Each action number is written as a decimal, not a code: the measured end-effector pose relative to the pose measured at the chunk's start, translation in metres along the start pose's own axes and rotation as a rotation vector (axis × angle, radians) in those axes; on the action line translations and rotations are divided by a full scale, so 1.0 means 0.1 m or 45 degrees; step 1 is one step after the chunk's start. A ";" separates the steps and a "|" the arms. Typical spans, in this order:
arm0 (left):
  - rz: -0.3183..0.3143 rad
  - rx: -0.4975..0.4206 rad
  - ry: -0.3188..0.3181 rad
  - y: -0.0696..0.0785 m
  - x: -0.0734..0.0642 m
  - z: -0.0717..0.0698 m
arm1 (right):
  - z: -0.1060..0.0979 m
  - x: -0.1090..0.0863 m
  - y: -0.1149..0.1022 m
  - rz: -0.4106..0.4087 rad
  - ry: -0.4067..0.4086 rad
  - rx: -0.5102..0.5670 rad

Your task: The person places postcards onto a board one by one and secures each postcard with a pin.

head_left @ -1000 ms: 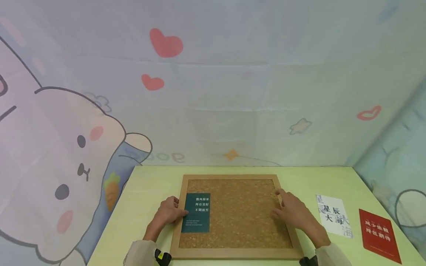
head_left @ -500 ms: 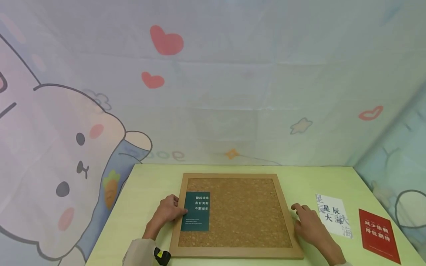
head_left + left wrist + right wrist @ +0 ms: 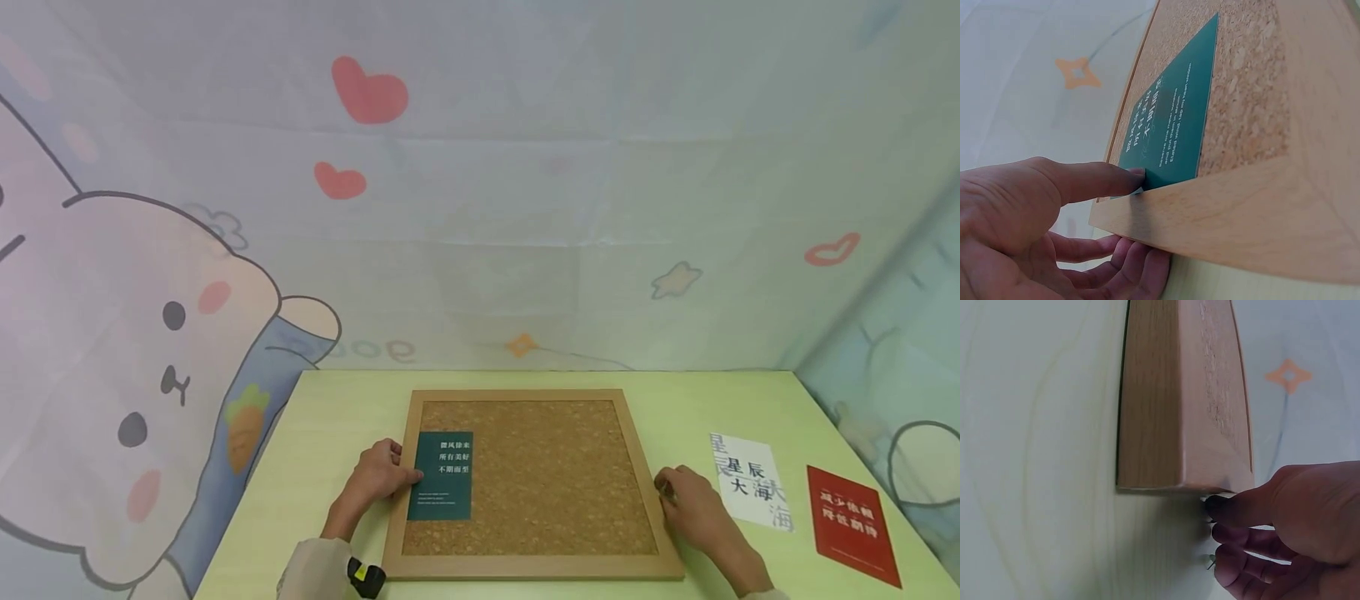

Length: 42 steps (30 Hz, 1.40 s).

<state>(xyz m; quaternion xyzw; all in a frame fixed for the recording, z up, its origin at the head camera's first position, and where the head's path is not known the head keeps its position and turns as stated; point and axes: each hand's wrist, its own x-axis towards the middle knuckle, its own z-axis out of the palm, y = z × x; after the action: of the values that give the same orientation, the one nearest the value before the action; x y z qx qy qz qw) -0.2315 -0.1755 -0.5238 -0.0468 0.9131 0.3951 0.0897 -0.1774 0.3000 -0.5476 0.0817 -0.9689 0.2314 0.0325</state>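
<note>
A wood-framed cork board (image 3: 555,475) lies on the table, a green card (image 3: 441,477) with white lettering along its left side. My left hand (image 3: 381,471) grips the board's left frame edge; in the left wrist view its thumb (image 3: 1125,181) presses the card's edge and the fingers (image 3: 1147,265) curl against the frame's outer side. Just off the right frame edge, my right hand (image 3: 693,504) has its fingertips drawn together. In the right wrist view a small pin-like piece (image 3: 1212,561) with a thin point shows at the fingertips, mostly hidden by them.
To the right of the board lie a white card (image 3: 752,482) with dark lettering and a red card (image 3: 855,525) with white lettering. A printed cloth backdrop (image 3: 510,208) rises behind the table (image 3: 337,408).
My right hand has moved off the board's right side to just outside the frame, and its fingertips have come together. The left hand keeps its place on the card and frame.
</note>
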 end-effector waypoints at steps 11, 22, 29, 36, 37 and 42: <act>0.007 -0.014 -0.001 0.01 0.00 -0.01 | -0.03 0.04 0.01 0.063 -0.021 0.019; -0.011 0.002 0.004 0.04 -0.01 0.00 | -0.06 0.07 0.03 0.043 -0.013 0.031; -0.002 0.003 0.008 0.03 0.00 0.00 | -0.11 0.19 -0.09 0.037 0.070 0.024; -0.001 0.016 0.010 0.01 0.00 0.01 | -0.12 0.30 -0.34 0.058 0.125 0.197; -0.001 0.014 0.009 0.00 -0.01 0.01 | -0.11 0.32 -0.38 0.061 0.130 0.220; -0.003 0.009 0.009 0.01 0.00 0.00 | -0.08 0.46 -0.58 0.024 0.183 0.283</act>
<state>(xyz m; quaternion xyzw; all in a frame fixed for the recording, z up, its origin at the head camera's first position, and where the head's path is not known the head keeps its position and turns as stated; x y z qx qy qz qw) -0.2317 -0.1746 -0.5235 -0.0491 0.9147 0.3917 0.0870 -0.2121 0.2458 -0.5106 0.0591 -0.9331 0.3430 0.0904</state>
